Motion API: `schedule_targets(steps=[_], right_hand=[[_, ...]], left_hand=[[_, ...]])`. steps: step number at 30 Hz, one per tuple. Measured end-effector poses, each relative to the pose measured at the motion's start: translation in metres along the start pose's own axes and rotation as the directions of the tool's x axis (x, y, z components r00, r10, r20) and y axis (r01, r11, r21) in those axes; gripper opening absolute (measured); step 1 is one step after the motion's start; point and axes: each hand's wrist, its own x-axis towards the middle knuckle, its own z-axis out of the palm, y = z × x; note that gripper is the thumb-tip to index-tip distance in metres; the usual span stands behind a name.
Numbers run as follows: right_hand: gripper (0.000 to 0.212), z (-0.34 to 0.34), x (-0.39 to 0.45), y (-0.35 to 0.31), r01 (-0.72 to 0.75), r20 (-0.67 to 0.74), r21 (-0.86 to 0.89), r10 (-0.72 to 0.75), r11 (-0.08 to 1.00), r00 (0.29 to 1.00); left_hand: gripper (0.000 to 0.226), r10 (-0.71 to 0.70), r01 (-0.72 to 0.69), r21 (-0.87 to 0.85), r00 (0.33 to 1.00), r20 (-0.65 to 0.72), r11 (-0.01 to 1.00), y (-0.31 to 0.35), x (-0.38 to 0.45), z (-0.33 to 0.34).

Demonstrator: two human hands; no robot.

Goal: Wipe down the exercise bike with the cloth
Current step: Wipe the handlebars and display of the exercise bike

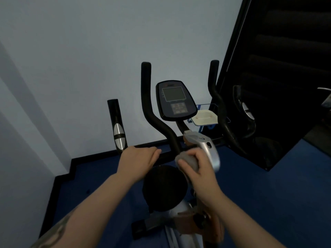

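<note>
Gripping the handlebar point(166, 155), which runs left-right, the left hand point(138, 159) curls over it; right hand point(196, 167) fingers clutch the grey cloth point(188, 161) against the exercise bike point(174, 102), facing the wall.

Grey cloth point(188, 161), black handlebars point(148, 104), blue floor point(268, 185).
</note>
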Motion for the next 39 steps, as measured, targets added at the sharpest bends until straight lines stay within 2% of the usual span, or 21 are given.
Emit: schedule_targets(steps=[2,4,7,9,11,12,15,18,21,23,25,26,28,32,37,39], right_hand=[[0.013,0.007,0.009,-0.001,-0.061,-0.086,0.013,0.061,0.998,0.994],[0.016,0.019,0.001,0.001,-0.062,-0.179,0.051,0.070,0.997,0.981],[0.020,0.024,-0.023,0.007,-0.030,-0.154,0.107,0.046,0.994,0.987],[0.018,0.019,-0.011,0.007,-0.014,-0.111,0.013,0.016,1.000,0.994],[0.016,0.015,0.008,0.006,-0.022,-0.118,-0.086,0.012,0.996,0.993],[0.014,0.016,0.012,0.005,-0.039,-0.140,-0.067,0.029,0.997,0.990],[0.013,0.025,-0.011,0.007,-0.074,-0.198,0.080,0.089,0.994,0.976],[0.013,0.025,-0.024,0.006,-0.065,-0.173,0.073,0.077,0.995,0.982],[0.016,0.017,0.017,-0.001,-0.066,-0.151,-0.135,0.046,0.989,0.988],[0.017,0.019,0.028,-0.006,-0.087,-0.191,-0.161,0.055,0.983,0.980],[0.018,0.023,0.016,-0.003,-0.070,-0.221,-0.159,0.034,0.985,0.975],[0.019,0.023,0.006,-0.002,-0.054,-0.207,-0.150,0.022,0.987,0.978],[0.020,0.017,0.005,-0.003,-0.011,-0.129,-0.178,-0.012,0.984,0.992],[0.019,0.013,0.063,-0.017,0.062,0.025,-0.365,-0.057,0.929,0.998],[0.021,0.016,0.056,-0.016,0.086,0.030,-0.299,-0.080,0.950,0.996],[0.021,0.008,0.046,-0.010,0.122,0.084,-0.319,-0.101,0.940,0.991]], left_hand=[[0.037,-0.015,0.015,0.006,1.000,-0.001,1.000,0.003,0.000,-0.001],[0.038,-0.031,0.032,0.015,0.999,-0.027,0.999,0.008,-0.001,0.001],[0.041,-0.034,0.039,0.053,0.995,-0.089,0.998,0.010,-0.002,0.007],[0.037,-0.013,0.028,0.128,0.993,-0.117,0.991,0.009,0.000,0.010],[0.019,0.064,-0.040,0.250,0.994,-0.085,0.967,0.008,0.000,0.011],[0.013,0.104,-0.079,0.298,0.992,-0.067,0.951,0.008,0.000,0.011],[0.017,0.146,-0.117,0.349,0.988,-0.059,0.930,0.008,-0.002,0.010],[0.039,0.181,-0.129,0.348,0.976,-0.119,0.928,0.009,-0.006,0.012],[0.070,0.183,-0.120,0.311,0.966,-0.182,0.943,0.008,-0.001,0.014],[0.060,0.158,-0.104,0.317,0.976,-0.148,0.943,0.009,-0.001,0.016],[0.027,0.141,-0.102,0.338,0.986,-0.092,0.936,0.009,-0.002,0.015],[0.020,0.138,-0.109,0.326,0.988,-0.067,0.939,0.010,-0.002,0.014],[0.023,0.129,-0.109,0.313,0.991,-0.044,0.943,0.010,-0.001,0.011],[0.033,0.087,-0.058,0.302,0.993,-0.084,0.952,0.009,0.005,0.008],[0.032,0.034,-0.039,0.279,0.999,0.024,0.960,0.013,-0.001,0.004],[0.036,-0.038,0.028,0.170,0.998,0.056,0.985,0.015,0.000,-0.003]])
